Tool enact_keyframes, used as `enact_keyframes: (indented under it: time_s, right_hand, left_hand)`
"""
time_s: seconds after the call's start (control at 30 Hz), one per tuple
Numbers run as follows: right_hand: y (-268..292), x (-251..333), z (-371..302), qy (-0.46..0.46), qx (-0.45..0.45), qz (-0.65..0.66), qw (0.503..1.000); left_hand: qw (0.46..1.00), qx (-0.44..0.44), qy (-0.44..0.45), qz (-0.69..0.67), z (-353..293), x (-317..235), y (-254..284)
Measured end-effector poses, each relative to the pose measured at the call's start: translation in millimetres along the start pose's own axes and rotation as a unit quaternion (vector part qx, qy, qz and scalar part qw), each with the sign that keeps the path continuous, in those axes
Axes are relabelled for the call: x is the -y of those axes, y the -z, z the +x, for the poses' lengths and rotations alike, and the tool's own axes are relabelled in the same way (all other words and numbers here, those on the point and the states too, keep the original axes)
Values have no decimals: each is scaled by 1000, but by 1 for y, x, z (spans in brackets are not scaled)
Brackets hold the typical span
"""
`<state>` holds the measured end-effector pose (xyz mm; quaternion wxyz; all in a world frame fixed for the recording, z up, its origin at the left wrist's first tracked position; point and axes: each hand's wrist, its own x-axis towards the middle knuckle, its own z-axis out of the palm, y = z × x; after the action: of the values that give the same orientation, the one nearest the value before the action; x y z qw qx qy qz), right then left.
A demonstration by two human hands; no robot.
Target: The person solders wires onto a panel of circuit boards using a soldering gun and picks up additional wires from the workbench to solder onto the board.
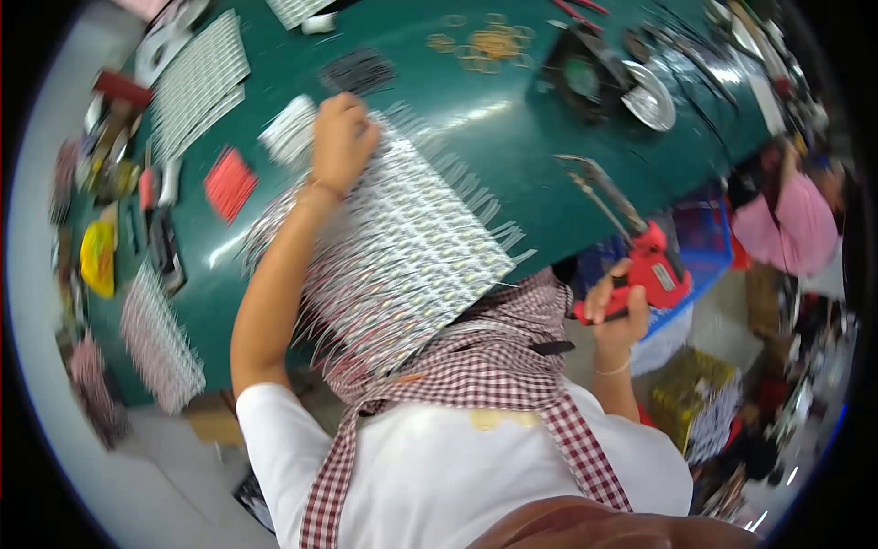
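My left hand [343,142] is at the far corner of a white circuit-board panel [439,233], its fingers curled closed. Whatever they may pinch is hidden. Rows of small parts cover the panel, and thin red, white and dark wires stick out along its edges. It lies on the near side of the green table, partly over my checked apron. Beside that hand are a bundle of white wires [291,128] and a pile of black wires [358,71]. My right hand [615,306] grips the handle of a red soldering gun [657,270], whose metal tip points up-left above the table edge.
On the green table [512,174] lie red wires [230,185], yellow rings [494,44], a dark stand [583,73] and a metal dish [649,96]. More panels [201,78] lie at left. A blue crate [700,247] stands right. Another person in pink [788,224] sits beyond.
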<state>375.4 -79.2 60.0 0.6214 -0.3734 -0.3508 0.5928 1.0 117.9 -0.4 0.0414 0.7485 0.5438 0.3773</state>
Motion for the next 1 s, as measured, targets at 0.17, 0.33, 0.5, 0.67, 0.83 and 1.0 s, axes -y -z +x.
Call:
enact_keyframes:
  time_s: [0.17, 0.33, 0.5, 0.67, 0.83, 1.0]
  right_hand:
    - [-2, -5, 14, -5, 47, 22, 999]
    - [-9, -7, 17, 0, 46, 20, 999]
    - [-13, -10, 19, 8, 34, 18, 999]
    - [-20, -10, 32, 1, 43, 25, 999]
    - [-21, -9, 40, 13, 53, 22, 998]
    - [-29, -16, 55, -14, 63, 38, 997]
  left_hand:
    - [996, 33, 76, 36, 3, -6, -3]
    - [990, 8, 59, 126, 26, 7, -9]
    - [969, 11, 44, 244, 49, 13, -21]
    - [973, -23, 58, 220, 52, 19, -12]
    - [975, -40, 70, 205, 13, 26, 56]
    - [958, 66, 116, 254, -38, 30, 61]
